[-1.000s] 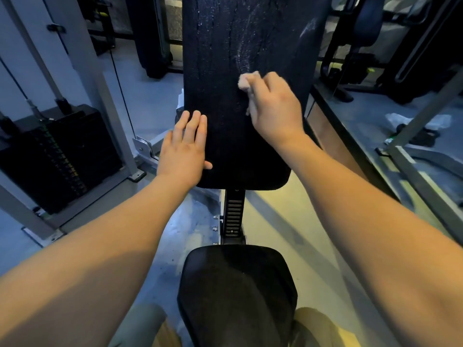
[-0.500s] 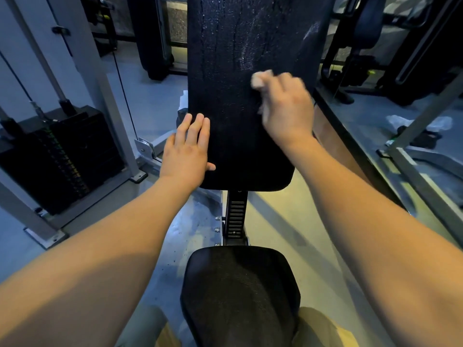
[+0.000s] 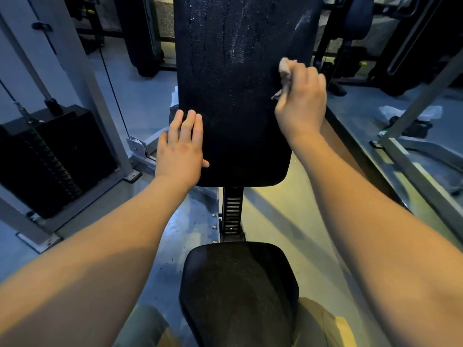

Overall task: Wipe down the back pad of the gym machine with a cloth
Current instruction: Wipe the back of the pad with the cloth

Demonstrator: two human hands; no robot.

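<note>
- Pad [image 3: 233,108], black, upright on a ribbed post [image 3: 232,211] above the seat [image 3: 238,284]; pale streaks and droplets across its upper half.
- Cloth [image 3: 285,68], small, pale, bunched, pressed against the pad near its right edge, about mid-height; frayed end poking out below the fingers.
- Right hand [image 3: 302,103] curled round the cloth, gripping it, back of hand toward the camera, overlapping the pad's right edge.
- Left hand [image 3: 181,149] flat against the pad's left edge, near the lower left corner; fingers straight and together, thumb spread across the pad's face, holding nothing.
- Weight stack [image 3: 50,159] with cable at far left on the floor [image 3: 275,209]; grey frame bar [image 3: 423,99] at right; dark machines behind, too dim to tell apart.
</note>
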